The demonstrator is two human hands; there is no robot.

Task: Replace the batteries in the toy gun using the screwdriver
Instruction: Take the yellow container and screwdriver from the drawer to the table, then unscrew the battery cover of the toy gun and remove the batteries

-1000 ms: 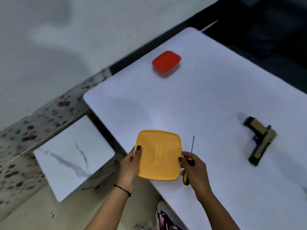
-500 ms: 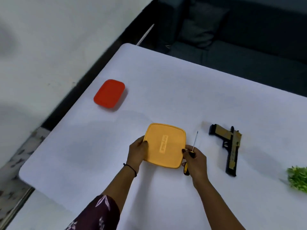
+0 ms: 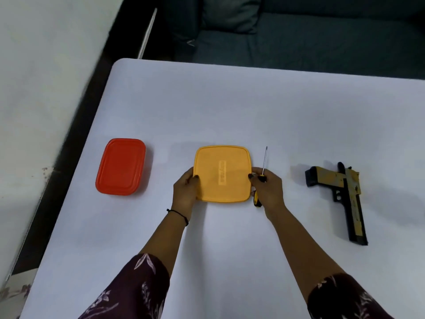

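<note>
A square yellow container [image 3: 222, 173] with its lid on sits in the middle of the white table [image 3: 230, 107]. My left hand [image 3: 184, 192] grips its left edge. My right hand [image 3: 268, 189] grips the yellow-and-black screwdriver [image 3: 264, 161], shaft pointing away from me, while its thumb touches the container's right edge. The tan-and-black toy gun [image 3: 340, 196] lies flat on the table to the right, apart from both hands.
A red lidded container [image 3: 121, 166] lies on the table to the left. A dark sofa [image 3: 299, 31] stands beyond the far edge. The table's left edge runs beside a dark gap and a pale wall [image 3: 46, 65].
The view has swung so the table now lies square in front of me. My hands have brought the yellow container further over the table; the grips are unchanged.
</note>
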